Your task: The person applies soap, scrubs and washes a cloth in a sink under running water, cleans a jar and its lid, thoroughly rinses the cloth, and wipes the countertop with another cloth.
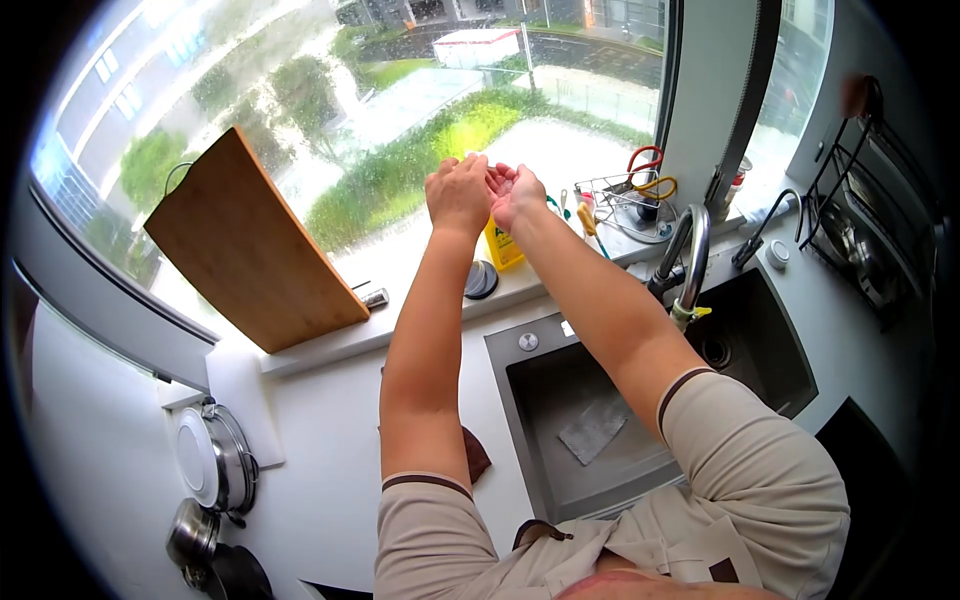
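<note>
Both my arms reach forward over the white counter toward the window. My left hand [460,195] is raised, its back toward me and its fingers bent toward the other hand; what its fingertips hold, if anything, is hidden. My right hand [517,195] is beside it, palm partly up with the fingers curled, and the fingertips of both hands meet. Just below the hands, a yellow bottle [505,250] stands on the window sill, partly covered by my right wrist. A round dark-based container [481,280] is next to it.
A wooden board [255,250] leans on the window at left. A grey sink [550,450] with a cloth [593,430] and a curved faucet [695,250] is at right. Scissors [650,180] stand in a wire rack. Pots [215,460] sit at lower left, a dish rack [850,220] at far right.
</note>
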`<control>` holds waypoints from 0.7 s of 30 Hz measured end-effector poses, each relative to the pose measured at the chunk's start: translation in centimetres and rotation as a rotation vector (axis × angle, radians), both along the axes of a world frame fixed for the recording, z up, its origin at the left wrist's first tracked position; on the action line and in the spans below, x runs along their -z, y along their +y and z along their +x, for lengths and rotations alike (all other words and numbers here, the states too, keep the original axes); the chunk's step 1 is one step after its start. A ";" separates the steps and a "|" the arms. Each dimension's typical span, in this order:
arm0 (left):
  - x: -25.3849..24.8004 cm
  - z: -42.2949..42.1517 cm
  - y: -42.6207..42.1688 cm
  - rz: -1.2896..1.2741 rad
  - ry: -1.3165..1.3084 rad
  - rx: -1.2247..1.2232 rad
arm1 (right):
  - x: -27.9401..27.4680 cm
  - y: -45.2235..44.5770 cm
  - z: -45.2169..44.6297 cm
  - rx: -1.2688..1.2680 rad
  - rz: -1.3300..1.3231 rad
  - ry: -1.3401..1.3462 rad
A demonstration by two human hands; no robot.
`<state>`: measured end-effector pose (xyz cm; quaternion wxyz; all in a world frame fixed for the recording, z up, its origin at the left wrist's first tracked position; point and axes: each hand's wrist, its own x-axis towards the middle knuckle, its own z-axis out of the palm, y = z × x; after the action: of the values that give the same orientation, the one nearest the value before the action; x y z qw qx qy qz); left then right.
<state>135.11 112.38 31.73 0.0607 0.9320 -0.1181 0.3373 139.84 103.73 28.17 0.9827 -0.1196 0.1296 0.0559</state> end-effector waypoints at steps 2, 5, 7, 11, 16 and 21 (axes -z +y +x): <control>0.6 0.3 0.2 0.008 -0.057 0.030 | 0.4 0.0 -0.1 0.002 0.004 0.008; 1.0 0.6 0.2 -0.095 -0.071 0.058 | 0.0 0.1 -0.1 -0.018 0.038 0.008; 1.4 0.7 0.5 -0.142 -0.042 0.041 | 0.0 0.1 -0.1 -0.028 0.024 0.015; 1.9 1.1 0.6 -0.142 -0.004 0.029 | -0.2 0.0 0.0 -0.020 0.003 0.020; -1.3 0.2 -0.1 0.034 0.088 -0.012 | -0.5 -0.4 0.0 -0.031 0.052 0.008; 0.0 1.8 0.9 0.067 -0.051 0.023 | 1.0 0.3 1.3 -0.046 0.154 -0.005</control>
<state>136.93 113.28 31.68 0.0301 0.9232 -0.1417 0.3559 141.14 104.08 27.12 0.9878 -0.0466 0.1196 0.0882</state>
